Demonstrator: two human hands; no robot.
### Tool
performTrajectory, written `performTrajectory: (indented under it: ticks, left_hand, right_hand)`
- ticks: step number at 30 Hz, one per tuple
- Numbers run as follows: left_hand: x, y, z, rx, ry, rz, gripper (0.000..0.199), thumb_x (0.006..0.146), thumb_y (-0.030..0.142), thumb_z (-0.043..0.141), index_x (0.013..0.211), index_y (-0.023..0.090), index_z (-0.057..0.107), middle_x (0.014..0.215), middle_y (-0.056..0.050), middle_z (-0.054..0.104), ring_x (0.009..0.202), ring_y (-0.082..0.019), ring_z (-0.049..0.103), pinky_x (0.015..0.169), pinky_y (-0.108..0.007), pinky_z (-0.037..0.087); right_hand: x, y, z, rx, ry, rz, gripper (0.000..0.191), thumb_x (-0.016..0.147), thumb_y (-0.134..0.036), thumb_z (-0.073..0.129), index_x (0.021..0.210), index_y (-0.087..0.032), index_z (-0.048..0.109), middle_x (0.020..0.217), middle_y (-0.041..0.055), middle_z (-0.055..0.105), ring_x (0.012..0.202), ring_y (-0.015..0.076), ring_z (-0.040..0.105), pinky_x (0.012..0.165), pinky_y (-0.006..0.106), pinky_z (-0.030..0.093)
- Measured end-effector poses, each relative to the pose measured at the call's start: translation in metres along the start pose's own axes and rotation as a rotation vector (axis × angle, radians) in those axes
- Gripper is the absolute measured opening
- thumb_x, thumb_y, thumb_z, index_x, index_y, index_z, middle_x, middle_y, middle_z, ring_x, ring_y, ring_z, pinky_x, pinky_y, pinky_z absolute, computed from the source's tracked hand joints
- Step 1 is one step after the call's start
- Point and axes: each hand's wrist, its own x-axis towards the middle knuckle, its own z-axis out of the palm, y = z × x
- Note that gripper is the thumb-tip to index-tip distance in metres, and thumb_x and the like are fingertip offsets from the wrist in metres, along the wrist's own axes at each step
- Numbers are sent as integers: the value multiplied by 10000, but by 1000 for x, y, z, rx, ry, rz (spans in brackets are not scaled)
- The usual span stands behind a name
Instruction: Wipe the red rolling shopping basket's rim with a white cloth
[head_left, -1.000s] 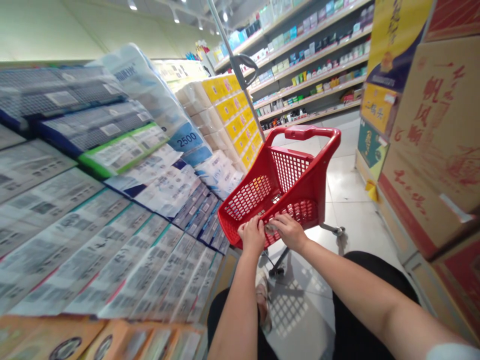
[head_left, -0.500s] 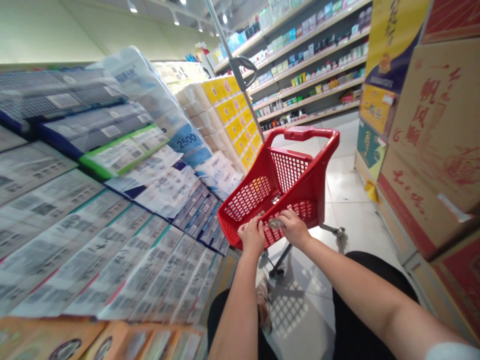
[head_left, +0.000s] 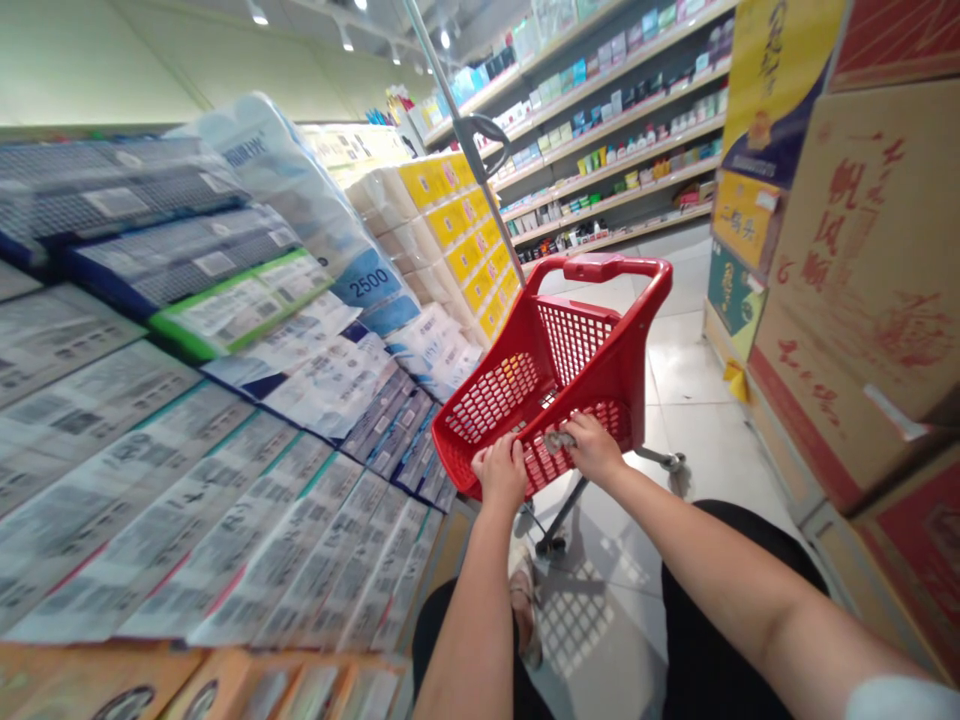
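A red plastic shopping cart with perforated walls stands tilted in my view, its handle at the far side. My left hand is closed over the near rim of the basket, fingers curled on the edge. Just right of it, my right hand is at the same rim, its fingers closed around a small crumpled greyish thing whose kind I cannot make out. No goods show in the visible part of the basket.
Stacked packs of paper rise close on the left, with yellow-and-white packs behind. Large cardboard boxes line the right side. Shelves of small goods stand at the back. A metal pole rises beyond the cart. Pale tiles cover the floor.
The view has shifted slightly, so the surroundings sit a little further left. My right hand's fingers have lifted slightly, showing more of the greyish thing. My left hand keeps its place on the rim.
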Motion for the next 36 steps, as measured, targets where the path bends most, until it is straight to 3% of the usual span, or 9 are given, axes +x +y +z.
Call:
performTrajectory:
  ticks: [4, 8, 12, 16, 20, 25, 29, 33, 36]
  left_hand:
    - [1, -1, 1, 3, -1, -2, 233, 937, 263, 401, 1059, 249, 599, 1059, -15, 693, 1009, -160, 594, 920, -349, 287]
    - [1, -2, 2, -9, 6, 1, 233, 936, 263, 401, 1056, 250, 601, 1065, -16, 692, 1004, -160, 595, 918, -350, 287]
    - [1, -2, 2, -23, 12, -2, 226, 929, 258, 414, 1047, 243, 606, 1058, -21, 695, 1008, -164, 596, 923, -353, 287]
    - [0, -1, 1, -25, 14, 1, 230, 928, 257, 412, 1048, 243, 607, 1052, -22, 697, 996, -168, 600, 919, -360, 290]
    - [1, -1, 1, -14, 8, 0, 231, 928, 255, 409, 1044, 244, 609, 1053, -23, 697, 996, -167, 604, 918, -364, 292]
    - [1, -2, 0, -15, 12, -2, 241, 934, 257, 391, 1036, 248, 609, 1070, -31, 692, 1005, -170, 602, 922, -367, 290]
    - [1, -4, 0, -20, 19, -1, 239, 935, 259, 387, 1027, 251, 607, 1061, -23, 695, 996, -167, 605, 927, -368, 283]
    - [3, -8, 0, 0, 35, -5, 231, 939, 265, 383, 1010, 252, 603, 1054, -15, 699, 994, -161, 605, 949, -371, 265]
    - [6, -18, -3, 8, 23, -31, 243, 947, 267, 364, 978, 264, 605, 1045, 0, 701, 993, -148, 599, 955, -360, 266]
  right_hand:
    - [1, 4, -1, -10, 90, -7, 310, 763, -47, 507, 1004, -202, 626, 1001, 73, 589, 999, 226, 503, 920, 371, 446]
    - [4, 6, -6, -55, 43, 31, 282, 736, -32, 507, 921, -199, 640, 935, 69, 592, 945, 226, 510, 864, 356, 465]
    - [8, 11, -15, -52, 120, 60, 237, 769, -85, 526, 946, -195, 637, 1006, 79, 593, 1001, 227, 502, 912, 360, 440]
    - [11, 20, -19, -87, -1, 154, 242, 718, -47, 521, 860, -199, 645, 913, 66, 594, 900, 219, 520, 830, 348, 462]
    - [11, 25, -19, -70, 169, 124, 280, 746, -77, 519, 984, -179, 624, 1050, 93, 576, 1016, 237, 489, 903, 365, 447]
    - [13, 25, -21, -43, 145, 130, 218, 731, -65, 516, 867, -200, 621, 901, 64, 584, 886, 223, 513, 830, 366, 476]
    - [17, 31, -30, -20, 379, 106, 223, 796, -124, 508, 977, -197, 615, 1016, 79, 576, 999, 230, 504, 922, 398, 453]
    - [19, 39, -37, -42, 279, 134, 189, 785, -106, 499, 876, -201, 635, 900, 67, 584, 901, 228, 525, 841, 396, 494]
    - [18, 40, -39, -7, 341, 90, 225, 810, -126, 502, 976, -199, 636, 1007, 79, 586, 985, 230, 525, 897, 408, 489]
